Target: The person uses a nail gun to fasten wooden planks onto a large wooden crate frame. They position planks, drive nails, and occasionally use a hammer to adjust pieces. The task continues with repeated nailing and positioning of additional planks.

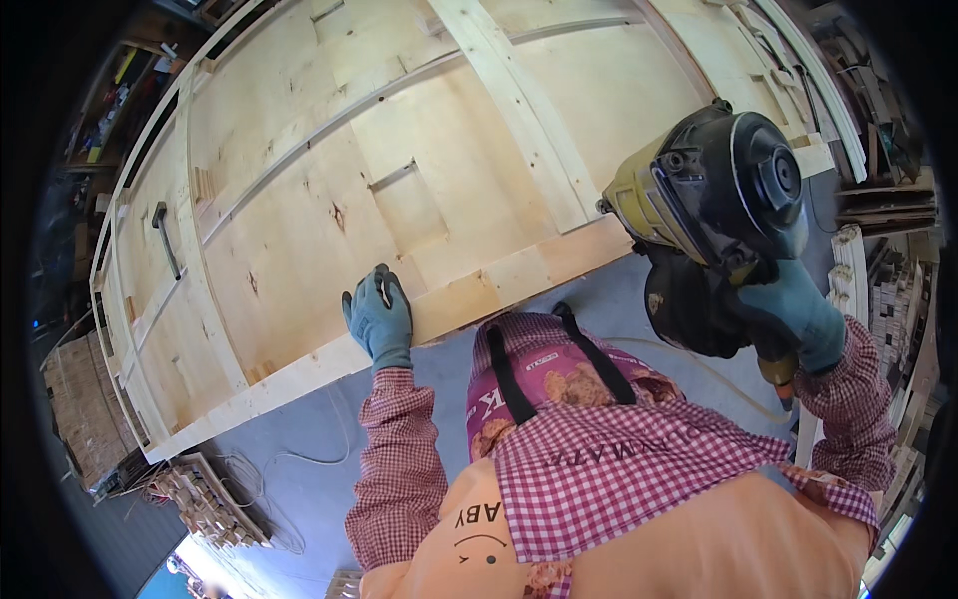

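Note:
My right hand [803,311], in a blue glove, is closed round the handle of a yellow and black nail gun [689,195]. The gun's nose points left, close to the near edge board of a large pale wooden panel [299,240]. My left hand [381,317], gloved in blue with dark fingertips, lies on the near edge board [479,290], with its thumb and fingers apart. Battens run across the panel, and a crosspiece [524,115] meets the edge board left of the gun's nose.
A hammer [170,245] lies on the panel's left part. Stacked wood strips [898,309] stand at the right. A pallet of wood pieces [215,499] sits on the floor at the lower left, near a thin hose [319,459]. Shelves with tools line the far left.

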